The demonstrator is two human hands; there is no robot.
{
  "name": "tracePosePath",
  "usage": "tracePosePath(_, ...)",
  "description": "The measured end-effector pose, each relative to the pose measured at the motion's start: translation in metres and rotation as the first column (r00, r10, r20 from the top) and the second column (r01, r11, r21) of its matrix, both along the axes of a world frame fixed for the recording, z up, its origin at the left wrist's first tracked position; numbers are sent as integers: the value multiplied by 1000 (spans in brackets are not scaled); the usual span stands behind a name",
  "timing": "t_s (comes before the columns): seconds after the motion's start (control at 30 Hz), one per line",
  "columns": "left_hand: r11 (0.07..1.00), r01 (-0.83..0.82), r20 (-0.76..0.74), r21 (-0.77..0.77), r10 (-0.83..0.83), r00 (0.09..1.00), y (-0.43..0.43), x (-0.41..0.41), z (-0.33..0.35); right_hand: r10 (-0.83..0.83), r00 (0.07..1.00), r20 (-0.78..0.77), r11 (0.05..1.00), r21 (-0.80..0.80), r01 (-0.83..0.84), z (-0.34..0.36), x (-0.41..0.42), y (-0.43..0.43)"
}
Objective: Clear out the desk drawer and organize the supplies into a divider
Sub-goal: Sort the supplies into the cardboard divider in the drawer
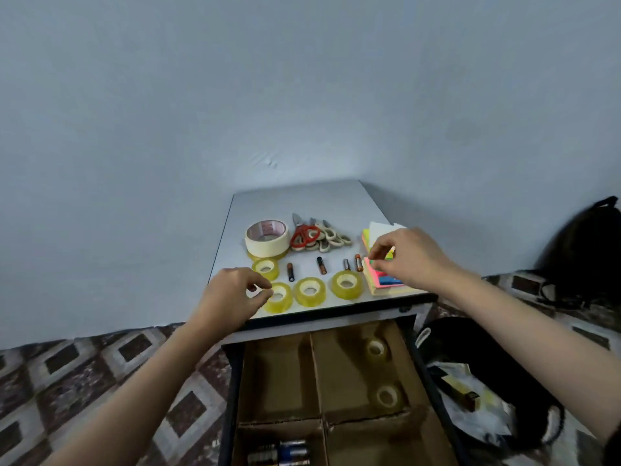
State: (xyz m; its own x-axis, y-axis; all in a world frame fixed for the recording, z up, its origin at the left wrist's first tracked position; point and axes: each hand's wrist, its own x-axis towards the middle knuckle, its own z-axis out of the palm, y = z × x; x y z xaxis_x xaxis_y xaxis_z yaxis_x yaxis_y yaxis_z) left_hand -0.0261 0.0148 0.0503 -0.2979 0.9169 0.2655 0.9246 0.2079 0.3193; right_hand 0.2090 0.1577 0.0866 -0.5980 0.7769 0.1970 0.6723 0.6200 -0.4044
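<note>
While my left hand [232, 294] pinches a tape roll [284, 302], my right hand [408, 257] pinches the sticky notes [381, 286]. Both lie on the table [302, 203].

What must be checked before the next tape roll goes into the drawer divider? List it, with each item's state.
1. The drawer is open and the divider is exposed: ok.
2. The left hand grips the front-left tape roll: cannot tell; its fingertips sit at the rim.
3. The right hand pinches the sticky notes: ok.
4. Room beside the two rolls already in the divider: ok; bare cardboard shows.
5. The desk is free of batteries: not ok; four lie there.
</note>
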Motion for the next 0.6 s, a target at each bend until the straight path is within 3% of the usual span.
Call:
tracePosePath(0.17,989,-26,-76,-144,15,997,46,-11,13,33,964,264,991,119,-67,8,-29,34)
tracePosePath(0.37,967,6,-138,-256,-42,989,87,-16,14,-30,847,531,977,195,-88,-13,-59,55)
tracePosePath(0.6,931,76,-163,-356,-142,976,111,-23,3,-30,759,651,979,170,-108,-18,-70,70)
